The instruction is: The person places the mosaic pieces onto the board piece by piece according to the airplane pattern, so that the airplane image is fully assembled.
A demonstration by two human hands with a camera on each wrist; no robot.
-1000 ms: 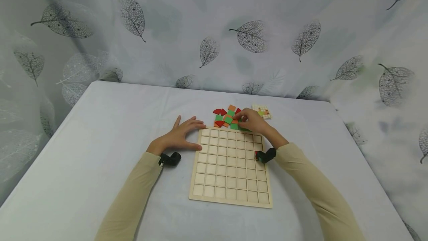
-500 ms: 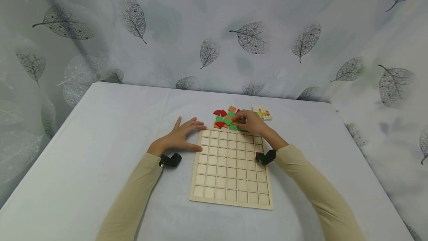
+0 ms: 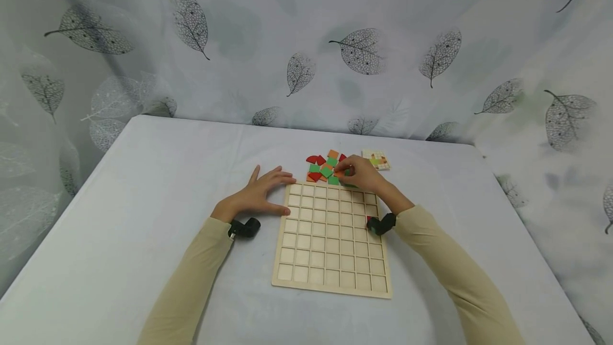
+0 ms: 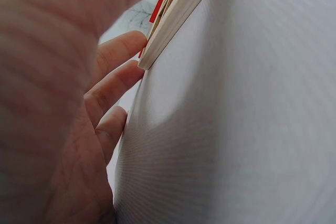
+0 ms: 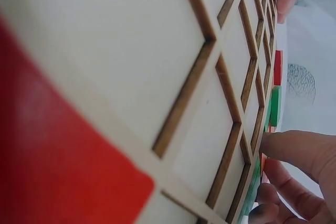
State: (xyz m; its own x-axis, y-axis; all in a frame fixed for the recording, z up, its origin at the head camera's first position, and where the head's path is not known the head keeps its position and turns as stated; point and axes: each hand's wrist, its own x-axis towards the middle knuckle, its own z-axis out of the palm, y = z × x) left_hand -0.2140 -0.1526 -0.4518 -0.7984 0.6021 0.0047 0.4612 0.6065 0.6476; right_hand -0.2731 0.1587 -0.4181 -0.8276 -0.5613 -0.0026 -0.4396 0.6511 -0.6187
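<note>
A wooden grid board [image 3: 310,242] lies on the white table. My left hand [image 3: 262,191] rests at its upper left edge, fingers spread and straight, thumb on the side rim. In the left wrist view, two fingertips [image 4: 137,39] touch the board's corner. Beyond the far edge, my right hand [image 3: 363,173] reaches into a pile of flat red, green and orange pieces. Its thumb and index finger pinch an orange tile [image 3: 339,173], partly hidden by the fingers. Green tiles [image 3: 333,180] lie just under that hand. A red piece [image 5: 63,145] sits on the board beneath my right wrist.
Behind the right hand lies a small pattern card [image 3: 378,159] with a printed grid. Red quarter-round pieces [image 3: 312,159] lie at the pile's left side. A black wrist camera [image 3: 381,224] overhangs the board's right edge. A leaf-print curtain hangs behind the table.
The orange tile shows more clearly between my right thumb and index finger, and that hand has barely shifted. My left hand and the board stay in place.
</note>
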